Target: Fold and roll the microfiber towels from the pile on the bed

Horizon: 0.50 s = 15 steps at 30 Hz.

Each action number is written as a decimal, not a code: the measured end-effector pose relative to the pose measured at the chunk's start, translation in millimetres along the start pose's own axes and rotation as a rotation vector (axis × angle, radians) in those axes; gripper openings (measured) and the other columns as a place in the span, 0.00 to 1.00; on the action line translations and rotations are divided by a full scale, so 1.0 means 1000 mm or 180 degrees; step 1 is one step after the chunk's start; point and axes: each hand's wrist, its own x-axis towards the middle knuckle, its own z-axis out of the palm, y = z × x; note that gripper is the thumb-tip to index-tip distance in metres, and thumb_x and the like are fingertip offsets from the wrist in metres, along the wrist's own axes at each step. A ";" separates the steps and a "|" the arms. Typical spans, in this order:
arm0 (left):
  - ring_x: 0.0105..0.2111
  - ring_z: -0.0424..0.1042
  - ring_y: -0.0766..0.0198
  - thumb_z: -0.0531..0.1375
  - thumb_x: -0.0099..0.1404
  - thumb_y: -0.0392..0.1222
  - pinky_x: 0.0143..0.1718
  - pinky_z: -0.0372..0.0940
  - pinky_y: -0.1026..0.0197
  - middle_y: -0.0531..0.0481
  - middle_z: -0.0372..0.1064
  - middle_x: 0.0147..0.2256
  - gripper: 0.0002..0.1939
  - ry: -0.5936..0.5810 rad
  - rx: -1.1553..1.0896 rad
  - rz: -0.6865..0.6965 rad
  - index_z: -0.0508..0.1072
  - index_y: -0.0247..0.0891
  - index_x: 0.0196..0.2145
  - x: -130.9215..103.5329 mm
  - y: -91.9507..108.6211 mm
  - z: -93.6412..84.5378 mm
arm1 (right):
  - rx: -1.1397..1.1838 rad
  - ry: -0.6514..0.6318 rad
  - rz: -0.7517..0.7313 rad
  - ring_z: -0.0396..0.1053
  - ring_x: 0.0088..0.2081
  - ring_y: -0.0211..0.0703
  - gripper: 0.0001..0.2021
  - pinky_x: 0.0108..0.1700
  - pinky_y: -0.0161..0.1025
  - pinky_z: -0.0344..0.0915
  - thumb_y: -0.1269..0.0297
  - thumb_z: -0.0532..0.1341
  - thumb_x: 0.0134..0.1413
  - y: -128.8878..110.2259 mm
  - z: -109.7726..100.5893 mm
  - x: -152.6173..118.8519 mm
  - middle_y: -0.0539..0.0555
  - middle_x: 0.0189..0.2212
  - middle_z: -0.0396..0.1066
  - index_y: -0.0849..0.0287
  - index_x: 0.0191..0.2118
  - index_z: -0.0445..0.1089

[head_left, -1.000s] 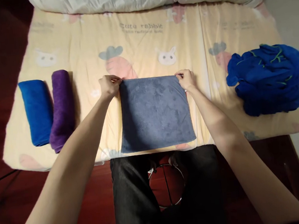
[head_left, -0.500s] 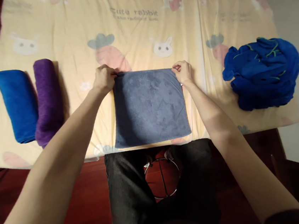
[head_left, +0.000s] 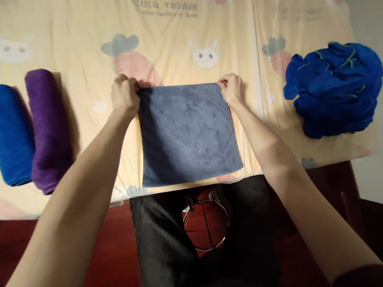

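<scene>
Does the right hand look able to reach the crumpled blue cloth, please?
Probably yes: only patterned sheet shows between the right hand and the crumpled blue cloth, though that hand holds the gray cloth.

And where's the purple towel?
In the head view, the purple towel lies at the left of the rabbit-print sheet, between the folded blue towel and the left hand, which pinches a gray-blue towel.

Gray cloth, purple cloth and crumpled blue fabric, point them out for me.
Gray cloth point(head_left: 188, 132): head view, center of its flat face.
Purple cloth point(head_left: 48, 126): head view, mid-length.
Crumpled blue fabric point(head_left: 338, 91): head view, middle of its folds.
</scene>
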 end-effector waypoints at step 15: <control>0.79 0.38 0.41 0.44 0.78 0.59 0.77 0.31 0.32 0.29 0.44 0.77 0.41 -0.0321 -0.0194 0.0345 0.54 0.25 0.75 -0.063 0.022 0.029 | -0.0411 -0.0623 -0.0278 0.40 0.80 0.58 0.30 0.77 0.73 0.35 0.53 0.50 0.77 -0.050 -0.002 -0.059 0.62 0.77 0.50 0.58 0.77 0.55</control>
